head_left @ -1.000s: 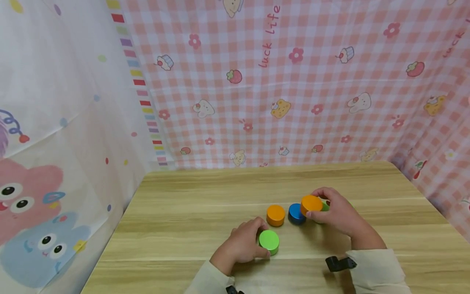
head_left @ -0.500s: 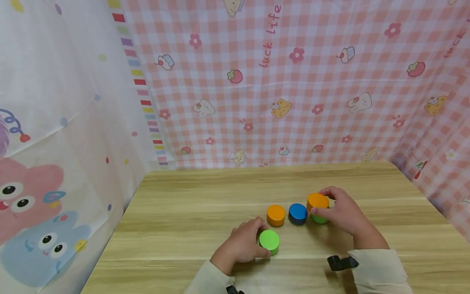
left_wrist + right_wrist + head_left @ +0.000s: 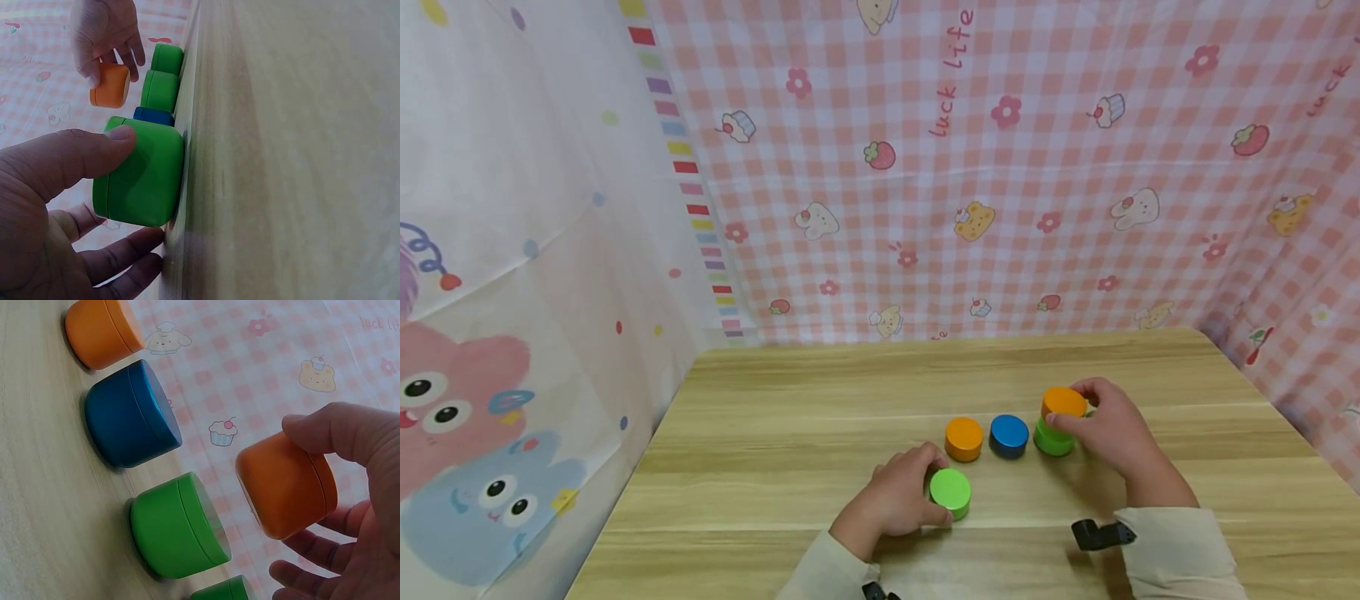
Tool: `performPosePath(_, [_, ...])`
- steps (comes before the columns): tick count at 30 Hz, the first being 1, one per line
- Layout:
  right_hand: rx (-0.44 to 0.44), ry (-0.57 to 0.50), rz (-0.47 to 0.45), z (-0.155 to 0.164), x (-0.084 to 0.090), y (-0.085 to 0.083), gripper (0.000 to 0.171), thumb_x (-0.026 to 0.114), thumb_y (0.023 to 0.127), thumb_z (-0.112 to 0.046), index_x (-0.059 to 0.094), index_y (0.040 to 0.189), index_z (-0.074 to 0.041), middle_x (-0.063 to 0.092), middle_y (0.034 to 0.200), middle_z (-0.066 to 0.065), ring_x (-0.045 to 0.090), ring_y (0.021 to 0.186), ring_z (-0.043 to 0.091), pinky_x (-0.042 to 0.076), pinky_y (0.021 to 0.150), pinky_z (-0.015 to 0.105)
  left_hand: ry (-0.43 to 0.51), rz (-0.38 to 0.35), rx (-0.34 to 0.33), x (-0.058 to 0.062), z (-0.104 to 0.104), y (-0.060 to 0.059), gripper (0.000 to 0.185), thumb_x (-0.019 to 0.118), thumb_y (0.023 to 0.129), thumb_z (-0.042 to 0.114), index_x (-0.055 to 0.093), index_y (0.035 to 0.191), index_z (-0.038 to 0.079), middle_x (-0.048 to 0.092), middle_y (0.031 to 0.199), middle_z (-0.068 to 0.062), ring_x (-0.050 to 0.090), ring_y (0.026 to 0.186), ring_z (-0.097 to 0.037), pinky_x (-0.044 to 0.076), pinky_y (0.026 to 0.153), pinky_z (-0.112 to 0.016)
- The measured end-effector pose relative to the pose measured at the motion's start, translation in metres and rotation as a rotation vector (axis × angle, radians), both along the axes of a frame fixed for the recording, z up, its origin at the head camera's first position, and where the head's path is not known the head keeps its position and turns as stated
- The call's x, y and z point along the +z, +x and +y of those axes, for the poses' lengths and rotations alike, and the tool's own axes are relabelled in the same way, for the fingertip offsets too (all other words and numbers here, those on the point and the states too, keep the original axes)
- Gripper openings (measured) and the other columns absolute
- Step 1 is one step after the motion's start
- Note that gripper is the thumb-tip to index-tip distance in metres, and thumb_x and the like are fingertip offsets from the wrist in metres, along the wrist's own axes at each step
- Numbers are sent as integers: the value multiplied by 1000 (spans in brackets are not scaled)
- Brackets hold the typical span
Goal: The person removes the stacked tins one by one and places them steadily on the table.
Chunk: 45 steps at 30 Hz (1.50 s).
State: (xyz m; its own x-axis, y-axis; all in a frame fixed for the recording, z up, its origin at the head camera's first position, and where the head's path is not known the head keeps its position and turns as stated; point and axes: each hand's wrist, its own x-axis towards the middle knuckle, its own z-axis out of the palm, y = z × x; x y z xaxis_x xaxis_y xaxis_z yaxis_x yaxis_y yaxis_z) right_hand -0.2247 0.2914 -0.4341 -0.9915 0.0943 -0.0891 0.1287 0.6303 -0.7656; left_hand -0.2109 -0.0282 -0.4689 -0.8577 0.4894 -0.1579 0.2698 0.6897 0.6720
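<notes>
My left hand (image 3: 898, 496) holds a light green round lidded tin (image 3: 950, 490) between thumb and fingers, down on the table. In the left wrist view, the thumb lies on this tin's lid edge. My right hand (image 3: 1112, 429) pinches an orange tin (image 3: 287, 484) by its side, raised off the table and slightly tilted. Below and beside it stands a green tin (image 3: 178, 528), apart from the held one in the right wrist view. To its left are a blue tin (image 3: 1008, 436) and a second orange tin (image 3: 963, 439). Another green tin (image 3: 222, 590), mostly hidden by my right hand in the head view, stands farther right.
The wood-grain table (image 3: 790, 467) carries all the tins. A pink checked cloth (image 3: 925, 208) hangs behind it and on the right. At the left hangs a white cloth (image 3: 572, 275) with cartoon figures. Each sleeve has a black wrist camera mount (image 3: 1101, 534).
My right hand has carried the orange tin rightward, from over the blue tin to over the green one, uncovering the blue tin's top. The left hand and its light green tin have stayed still.
</notes>
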Motion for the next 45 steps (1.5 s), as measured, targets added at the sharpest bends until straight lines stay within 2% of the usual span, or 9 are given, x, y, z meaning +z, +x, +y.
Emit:
performPosePath(9, [-91,-37,-39,7,0,1,78,74,96,-40,40,149,6,40,153,34,41,136,53,36,114,70,1,-5,6,-1,-1,0,55,96,76,25,59,116,25,64,114,11,52,104,-14,36,93,-43])
performPosePath(18, [-155,-69,-60,14,2,3,83,73,97,-41,36,151,10,43,148,33,47,124,46,42,108,62,3,-5,2,0,-1,0,54,95,77,24,58,116,25,62,111,12,52,103,-14,36,91,-42])
performPosePath(29, [-233,-109,-73,29,-3,3,85,70,99,-43,33,153,11,41,149,34,47,125,46,45,105,58,-4,7,-5,-2,-1,0,54,95,77,26,59,117,25,62,111,11,51,103,-13,36,90,-41])
performPosePath(45, [-349,-126,-71,39,-1,6,85,70,98,-43,33,151,12,42,147,34,47,124,46,47,101,54,-4,5,-9,0,0,0,53,95,77,26,59,115,26,62,110,12,51,101,-13,37,89,-41])
